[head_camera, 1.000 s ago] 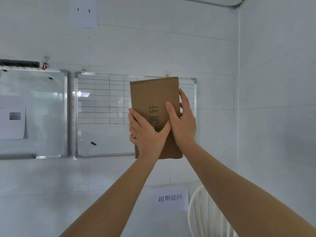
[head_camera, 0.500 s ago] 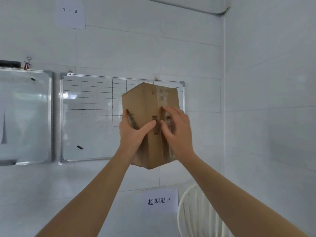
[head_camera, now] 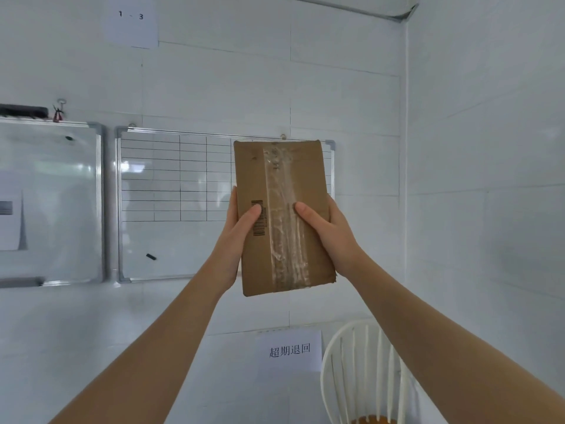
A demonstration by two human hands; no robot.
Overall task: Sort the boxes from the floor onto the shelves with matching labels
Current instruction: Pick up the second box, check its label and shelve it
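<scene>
I hold a brown cardboard box upright at arm's length in front of a white wall. Its face toward me carries a strip of clear tape down the middle and a small barcode near the left edge. My left hand grips the box's left side with the thumb on the barcode. My right hand grips the right side, thumb on the tape. A paper label reading "1 - 3" hangs high on the wall at upper left. No shelves or floor boxes are in sight.
Two whiteboards hang on the wall: a gridded whiteboard behind the box and a plain whiteboard to its left. A paper sign with Chinese characters is low on the wall. A white spindle-back chair stands at lower right by the corner.
The box has been turned in both hands: first a printed face showed, then an edge, now the taped face with the barcode. My hands shifted from the front to the two sides.
</scene>
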